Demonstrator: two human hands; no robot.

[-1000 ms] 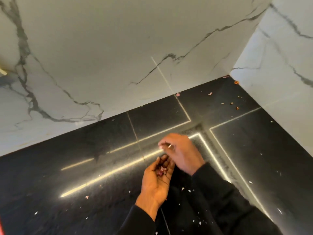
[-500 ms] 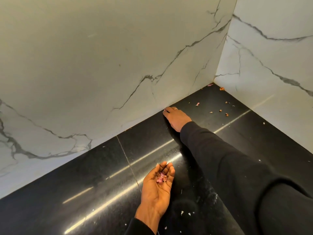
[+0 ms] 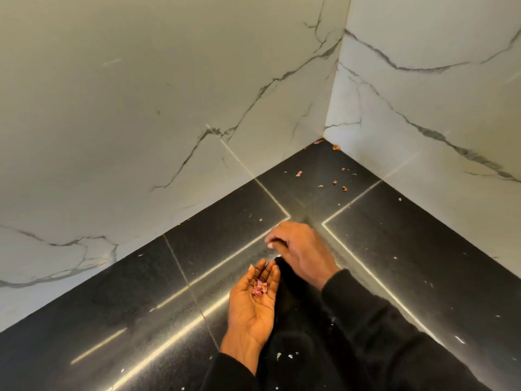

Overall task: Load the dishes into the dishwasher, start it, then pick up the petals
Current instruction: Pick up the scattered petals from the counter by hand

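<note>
Far left of our left grip (image 3: 251, 306) a marble wall (image 3: 112, 114) rises from the black floor (image 3: 127, 320). The left grip lies released over the floor, palm up, fingers straight and together. A small heap of pink petals (image 3: 258, 289) sits in it at the base of the fingers, and one pale bit (image 3: 250, 267) shows at its fingertips. Close by its wrist, pale flecks (image 3: 279, 356) dot the floor. Just right of it and a little farther from us, the right grip (image 3: 301, 249) hangs palm down, fingers curled in toward the thumb; we cannot tell whether it pinches anything. Both wrists come out of black sleeves (image 3: 380, 334). Beyond the right grip, toward the corner, loose petals (image 3: 298, 173) lie scattered on the floor: a pink one nearest, orange scraps (image 3: 344, 188) farther right, and two more at the foot of the walls. Right of the right grip stands the second wall (image 3: 437, 122).
</note>
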